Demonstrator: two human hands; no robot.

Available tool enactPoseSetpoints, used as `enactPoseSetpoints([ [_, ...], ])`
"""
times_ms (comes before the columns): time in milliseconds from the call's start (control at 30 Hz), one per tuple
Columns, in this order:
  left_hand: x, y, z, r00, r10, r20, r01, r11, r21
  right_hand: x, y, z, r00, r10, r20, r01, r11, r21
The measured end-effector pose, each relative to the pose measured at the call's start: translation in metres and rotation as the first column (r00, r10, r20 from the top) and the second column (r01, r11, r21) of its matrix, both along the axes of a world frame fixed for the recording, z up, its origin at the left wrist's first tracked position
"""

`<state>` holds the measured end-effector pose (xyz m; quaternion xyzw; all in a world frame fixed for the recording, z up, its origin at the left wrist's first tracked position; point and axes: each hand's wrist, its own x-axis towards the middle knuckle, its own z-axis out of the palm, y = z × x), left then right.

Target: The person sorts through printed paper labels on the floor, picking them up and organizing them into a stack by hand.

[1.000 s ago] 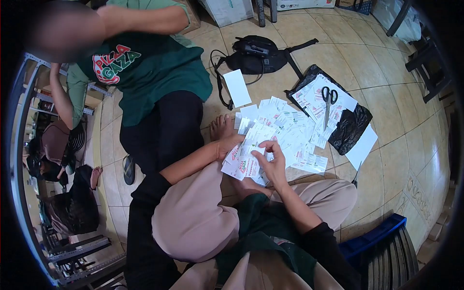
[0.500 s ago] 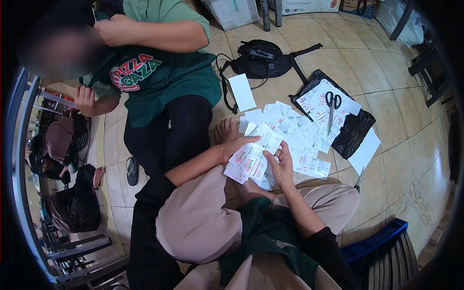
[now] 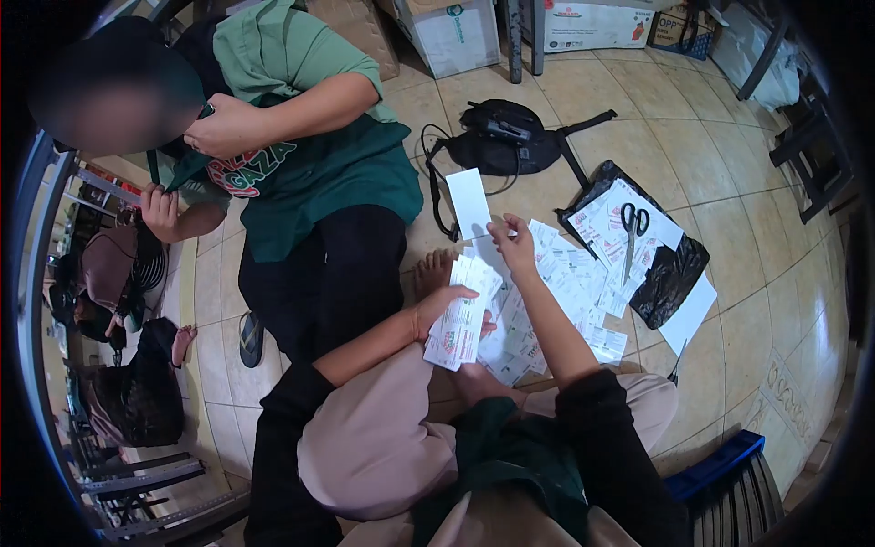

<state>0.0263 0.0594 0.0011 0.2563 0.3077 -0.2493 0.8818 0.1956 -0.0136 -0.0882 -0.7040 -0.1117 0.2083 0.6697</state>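
Note:
Printed paper slips point(image 3: 461, 321) are gripped in my left hand point(image 3: 444, 308), thumb on top and fingers beneath, above my lap. My right hand point(image 3: 512, 239) is raised over the far side of the loose slips point(image 3: 556, 283) on the floor, near a blank white sheet point(image 3: 468, 202). Its fingers are bent; whether they hold anything is too small to tell. Black-handled scissors point(image 3: 631, 239) lie on more printed slips atop a black plastic bag point(image 3: 674, 284) at the right. Another white sheet point(image 3: 689, 314) lies partly beside that bag.
A person in a green apron point(image 3: 337, 169) sits at the left, both hands near the chest. A black waist bag point(image 3: 515, 137) lies beyond the papers. Boxes point(image 3: 597, 27) stand at the back, a dark stool point(image 3: 814, 159) at the right, a blue-edged rack point(image 3: 729, 469) at lower right.
My right hand has left the held slips and moved away over the floor pile. My left hand has tilted its slips more upright. The other person's raised hand has come down toward the chest.

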Motion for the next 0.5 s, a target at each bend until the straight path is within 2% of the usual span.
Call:
enactPoseSetpoints([
  [67, -0.006, 0.007, -0.016, 0.999, -0.033, -0.005, 0.032, 0.982, -0.188, 0.004, 0.024, 0.007, 0.969, 0.008, -0.247, 0.002, 0.999, 0.039],
  [100, -0.009, 0.010, -0.021, 0.998, -0.048, 0.050, 0.060, 0.960, -0.274, 0.008, 0.035, -0.007, 0.959, 0.025, -0.283, 0.006, 0.994, 0.110],
  [167, -0.011, 0.013, -0.026, 0.995, -0.013, 0.097, 0.037, 0.968, -0.249, 0.016, 0.049, -0.041, 0.972, 0.055, -0.228, -0.023, 0.990, 0.141],
  [200, -0.012, 0.011, -0.022, 0.989, 0.009, 0.147, 0.025, 0.975, -0.223, 0.017, 0.050, -0.045, 0.983, 0.072, -0.170, -0.042, 0.984, 0.172],
  [233, -0.012, 0.012, -0.018, 0.992, 0.041, 0.118, -0.018, 0.981, -0.195, 0.016, 0.046, -0.050, 0.978, 0.109, -0.176, -0.052, 0.952, 0.302],
  [267, -0.012, 0.014, -0.019, 0.992, 0.051, 0.118, -0.027, 0.980, -0.199, 0.016, 0.037, -0.045, 0.977, 0.117, -0.176, -0.060, 0.953, 0.298],
  [333, -0.010, 0.015, -0.022, 0.989, 0.128, 0.076, -0.122, 0.990, -0.072, 0.010, 0.010, -0.028, 0.987, 0.112, 0.112, -0.129, 0.979, 0.156],
  [367, -0.010, 0.014, -0.020, 0.985, 0.144, 0.097, -0.141, 0.989, -0.043, 0.003, -0.004, -0.010, 0.987, 0.114, 0.114, -0.130, 0.980, 0.153],
  [433, -0.007, 0.013, -0.020, 0.988, 0.130, 0.085, -0.130, 0.991, -0.011, -0.014, -0.038, 0.029, 0.886, -0.085, 0.455, -0.034, 0.968, 0.247],
  [500, -0.002, 0.010, -0.017, 0.992, 0.111, 0.057, -0.112, 0.993, 0.021, -0.026, -0.075, 0.050, 0.858, -0.099, 0.505, 0.002, 0.982, 0.188],
])
